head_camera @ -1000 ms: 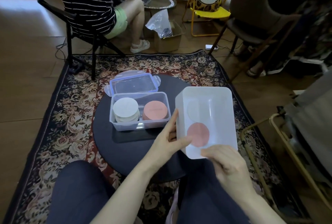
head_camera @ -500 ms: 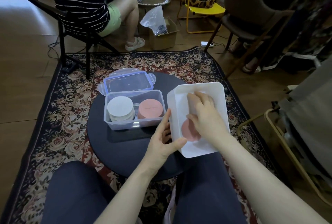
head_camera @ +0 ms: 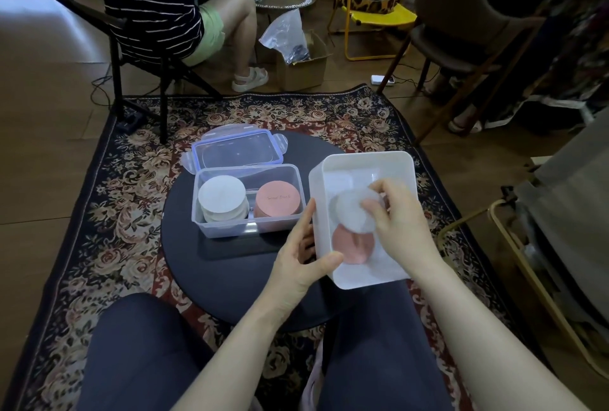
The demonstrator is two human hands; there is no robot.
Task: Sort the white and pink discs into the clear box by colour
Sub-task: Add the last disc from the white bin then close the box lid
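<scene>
A white disc [head_camera: 354,213] is pinched by the right hand [head_camera: 398,216] inside the white tub [head_camera: 365,163] at centre right, while the tub's near wall is gripped by the left hand [head_camera: 301,265]. One pink disc [head_camera: 352,246] is left lying beneath. In the clear box [head_camera: 245,227], centre frame, white and pink stacks are already set apart; sorting appears nearly done. Open room is seen above the box, its lid [head_camera: 235,152] laid behind.
</scene>
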